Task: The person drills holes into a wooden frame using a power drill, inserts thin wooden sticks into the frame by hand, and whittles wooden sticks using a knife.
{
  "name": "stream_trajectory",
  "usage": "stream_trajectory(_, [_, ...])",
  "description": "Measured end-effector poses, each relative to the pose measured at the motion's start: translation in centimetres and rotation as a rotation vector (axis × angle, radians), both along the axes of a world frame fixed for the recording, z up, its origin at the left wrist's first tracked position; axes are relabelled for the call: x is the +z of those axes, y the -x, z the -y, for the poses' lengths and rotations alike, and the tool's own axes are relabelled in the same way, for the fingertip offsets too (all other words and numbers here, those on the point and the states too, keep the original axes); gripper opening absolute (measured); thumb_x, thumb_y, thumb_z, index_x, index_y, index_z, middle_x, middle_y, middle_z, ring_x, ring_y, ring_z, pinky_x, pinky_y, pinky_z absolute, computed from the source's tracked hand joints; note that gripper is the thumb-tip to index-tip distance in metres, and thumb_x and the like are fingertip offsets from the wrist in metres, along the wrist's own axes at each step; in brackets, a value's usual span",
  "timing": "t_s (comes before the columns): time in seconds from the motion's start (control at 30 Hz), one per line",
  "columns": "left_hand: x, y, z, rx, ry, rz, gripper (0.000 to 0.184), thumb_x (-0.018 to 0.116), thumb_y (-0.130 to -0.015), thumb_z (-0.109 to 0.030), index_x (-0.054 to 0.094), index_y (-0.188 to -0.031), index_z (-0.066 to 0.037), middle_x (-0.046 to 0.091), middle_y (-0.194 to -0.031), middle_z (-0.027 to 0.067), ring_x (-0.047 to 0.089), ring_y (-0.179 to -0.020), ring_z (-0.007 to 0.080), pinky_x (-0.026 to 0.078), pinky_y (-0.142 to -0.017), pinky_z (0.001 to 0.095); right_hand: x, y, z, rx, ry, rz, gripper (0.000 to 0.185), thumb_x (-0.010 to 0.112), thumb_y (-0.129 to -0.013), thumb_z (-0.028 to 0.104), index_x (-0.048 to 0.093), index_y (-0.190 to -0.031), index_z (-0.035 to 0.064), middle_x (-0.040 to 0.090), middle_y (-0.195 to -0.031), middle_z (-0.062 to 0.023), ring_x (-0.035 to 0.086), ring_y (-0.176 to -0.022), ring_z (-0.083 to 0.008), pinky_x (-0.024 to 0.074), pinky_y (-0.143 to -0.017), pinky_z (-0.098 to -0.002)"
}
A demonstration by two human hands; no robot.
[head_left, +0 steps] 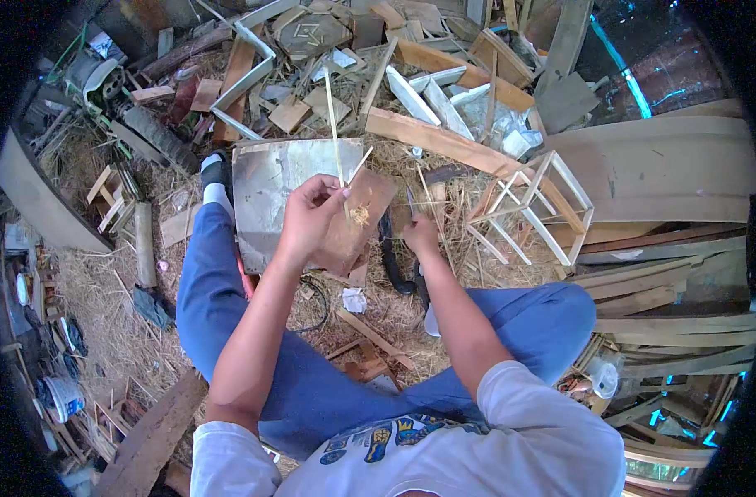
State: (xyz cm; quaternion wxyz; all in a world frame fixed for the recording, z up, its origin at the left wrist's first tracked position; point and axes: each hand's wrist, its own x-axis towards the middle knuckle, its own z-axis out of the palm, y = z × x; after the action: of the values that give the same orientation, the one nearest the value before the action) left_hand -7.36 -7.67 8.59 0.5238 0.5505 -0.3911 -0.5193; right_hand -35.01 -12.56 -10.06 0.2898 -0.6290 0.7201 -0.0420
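Note:
Between the thumb and fingers of my left hand (316, 207) are thin pale wooden strips (334, 124), one long and nearly upright, a shorter one slanting to the right. Below them, a brown board (365, 195) carries a small heap of shavings (360, 216) and overlaps a larger grey board (266, 186). To the right, my right hand (421, 235) is closed around a knife (410, 199), its narrow blade pointing away from me. A dark curved object (390, 257) lies just left of that hand.
A small wooden frame (531, 211) stands at the right, beside a long plank (444, 142). Scrap wood (308, 108) is piled beyond the boards. Stacked planks (676, 331) lie far right. A white bucket (65, 398) sits at lower left. Straw covers the ground around my legs.

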Motion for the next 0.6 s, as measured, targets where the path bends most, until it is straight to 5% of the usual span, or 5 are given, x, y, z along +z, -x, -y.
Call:
stream_trajectory(0.37, [-1.1,0.1,-1.0,0.034,-0.117,0.003,0.008,0.074,-0.097,-0.008,0.069,-0.100,-0.003,0.065,-0.082,-0.0043,0.058,-0.074,0.0051,0.048,-0.070,0.0232,-4.0,0.3,-0.9,0.025,0.031,-0.176,0.029,0.068,-0.084,0.007,0.069,-0.113,0.0019,0.066,-0.116,-0.0265,0.063,-0.114,-0.0465,0.0497,-0.100,-0.0535])
stream_trajectory(0.6, [-0.4,-0.1,-1.4,-0.012,-0.131,0.020,0.016,0.070,-0.100,-0.011,0.073,-0.111,0.000,0.070,-0.090,-0.0020,0.060,-0.080,0.0064,0.051,-0.075,0.0246,-6.1,0.9,0.1,-0.102,0.083,-0.291,0.042,0.066,-0.086,0.004,0.059,-0.128,0.0020,0.060,-0.128,-0.0284,0.059,-0.122,-0.0464,0.0489,-0.105,-0.0508])
